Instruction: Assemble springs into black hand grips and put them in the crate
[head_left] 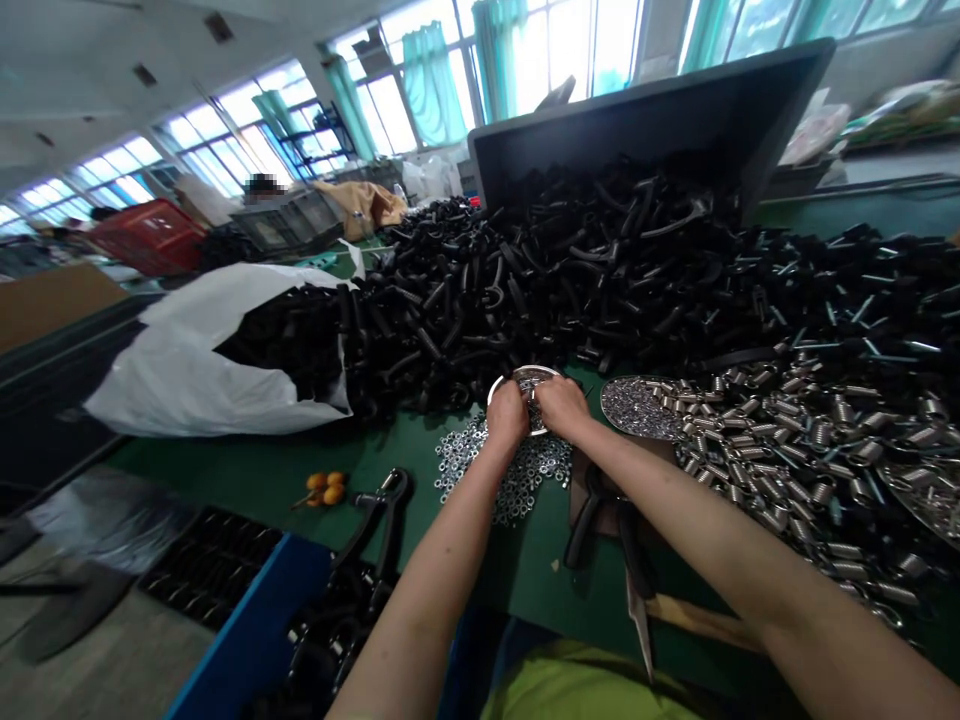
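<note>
Both hands are over a round silver dish [491,385] of small metal parts. My left hand [508,412] is closed at the dish's left side. My right hand [561,405] is closed at the right side, close to the left. Whatever the fingers pinch is too small and hidden to name. Loose hex nuts [517,490] lie spread on the green tabletop below the dish. Right of my hands, a second dish [637,405] holds tiny metal pieces, beside a heap of coil springs [802,450]. Under my right forearm lies a black-handled tool [585,530].
Black handles [555,270] are heaped behind, spilling from a tipped grey crate [645,110]. A white sack [202,360] of black parts stands left. Orange fruits [326,488] and a black hand grip [386,520] lie nearer, by a blue-edged box [240,625]. A wooden-handled tool [697,620] lies front right.
</note>
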